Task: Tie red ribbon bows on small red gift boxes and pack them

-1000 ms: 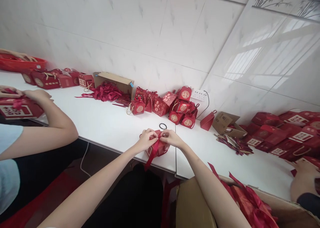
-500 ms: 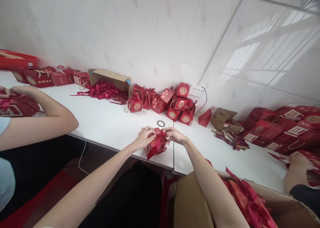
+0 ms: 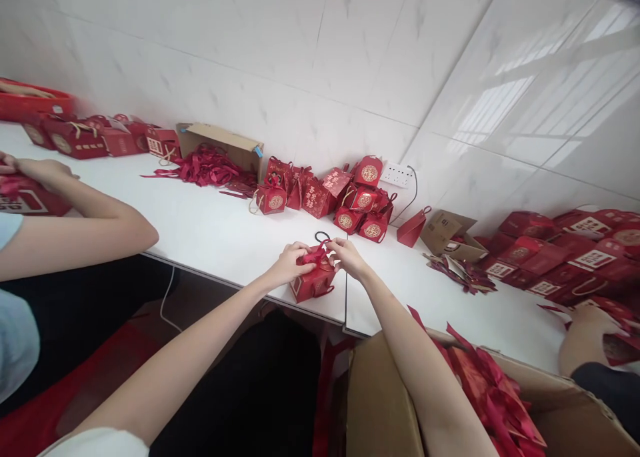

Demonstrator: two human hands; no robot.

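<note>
While the red gift box sits by the surface's front edge, left hand and right hand both have a near-closed pinch grip on its red ribbon. Likely bow-tying; next move probably needs even tension, box uncrushed.

The held red box looks like smooth card, its ribbon satiny cloth — the wall tiles glossy

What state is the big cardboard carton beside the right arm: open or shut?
Open: red ribbons show inside the carton, with no flap across them. Their depth is hidden.
</note>
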